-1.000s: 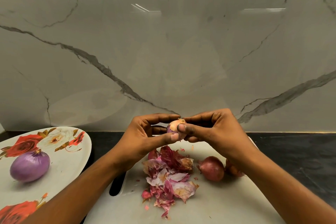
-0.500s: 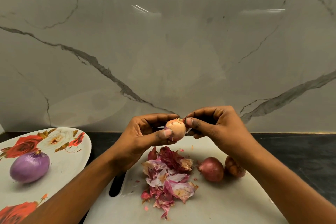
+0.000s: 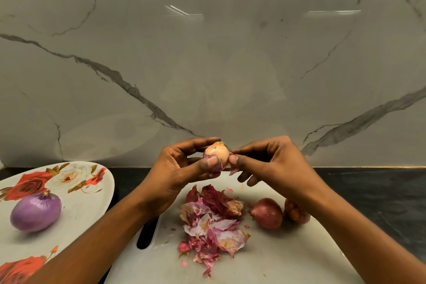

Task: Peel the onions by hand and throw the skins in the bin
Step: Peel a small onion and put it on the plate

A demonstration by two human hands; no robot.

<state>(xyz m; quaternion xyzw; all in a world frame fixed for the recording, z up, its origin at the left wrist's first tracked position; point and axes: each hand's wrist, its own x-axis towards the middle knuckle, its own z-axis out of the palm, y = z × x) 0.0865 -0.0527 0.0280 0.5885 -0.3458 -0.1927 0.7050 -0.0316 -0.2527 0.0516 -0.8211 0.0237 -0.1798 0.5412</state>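
The right hand (image 3: 269,163) has slid lower, pinching loose skin (image 3: 232,170) on the small onion (image 3: 216,153), which the left hand (image 3: 182,168) grips above the board (image 3: 288,260). 1 peeled onion (image 3: 35,212) is done, 2 whole onions (image 3: 267,213) remain, and the skin pile (image 3: 214,221) is not yet binned.

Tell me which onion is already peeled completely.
The purple onion on the flowered plate, smooth and shiny. The red onion and its neighbour on the board have dry skin; the held onion is only partly peeled.
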